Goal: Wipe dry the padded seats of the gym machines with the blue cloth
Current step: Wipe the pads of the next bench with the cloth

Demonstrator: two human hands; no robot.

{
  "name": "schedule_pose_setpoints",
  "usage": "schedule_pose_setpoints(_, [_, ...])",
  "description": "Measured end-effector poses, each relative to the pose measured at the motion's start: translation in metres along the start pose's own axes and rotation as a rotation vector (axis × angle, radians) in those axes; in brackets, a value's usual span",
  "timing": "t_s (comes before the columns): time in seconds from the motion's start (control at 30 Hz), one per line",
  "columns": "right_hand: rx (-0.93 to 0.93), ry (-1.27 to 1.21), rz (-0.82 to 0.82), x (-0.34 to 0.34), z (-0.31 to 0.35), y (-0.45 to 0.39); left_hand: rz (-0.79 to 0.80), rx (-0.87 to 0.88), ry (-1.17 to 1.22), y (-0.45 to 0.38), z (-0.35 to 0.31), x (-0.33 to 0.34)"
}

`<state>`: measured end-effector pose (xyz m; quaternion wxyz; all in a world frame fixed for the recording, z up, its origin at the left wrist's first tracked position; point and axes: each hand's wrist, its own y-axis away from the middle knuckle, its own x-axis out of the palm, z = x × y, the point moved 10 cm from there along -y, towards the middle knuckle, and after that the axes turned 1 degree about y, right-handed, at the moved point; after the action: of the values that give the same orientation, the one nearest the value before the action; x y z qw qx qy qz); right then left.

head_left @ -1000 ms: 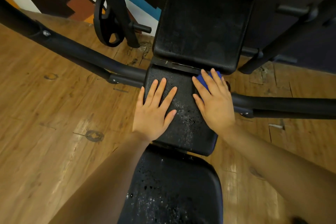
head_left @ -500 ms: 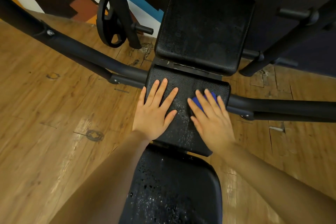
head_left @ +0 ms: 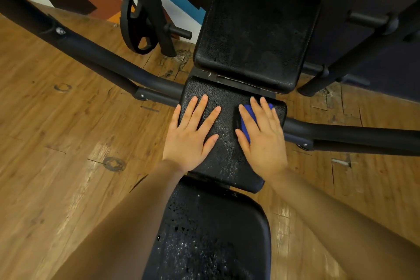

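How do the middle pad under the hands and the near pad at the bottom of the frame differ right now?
The middle pad carries both hands, left hand flat, right hand pressing the blue cloth; the near pad is untouched. The middle pad's droplets form a strip between the hands; the near pad's are scattered widely. Both are black, textured and wet.

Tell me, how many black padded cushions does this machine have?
3. The far cushion sits by the wall, the middle cushion lies under both hands, and the near cushion is closest. Others may be out of view.
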<state>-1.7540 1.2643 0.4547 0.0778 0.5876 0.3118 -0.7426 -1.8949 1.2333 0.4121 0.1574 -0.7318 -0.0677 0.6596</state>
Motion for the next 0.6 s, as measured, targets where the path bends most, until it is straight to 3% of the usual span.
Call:
schedule_pose_setpoints(0.23, [0.021, 0.028, 0.010, 0.014, 0.014, 0.036, -0.029, 0.001, 0.000, 0.001, -0.001, -0.002])
schedule_pose_setpoints(0.6, [-0.119, 0.061, -0.030, 0.000, 0.004, -0.028, -0.046, -0.010, 0.010, 0.002, 0.000, -0.003])
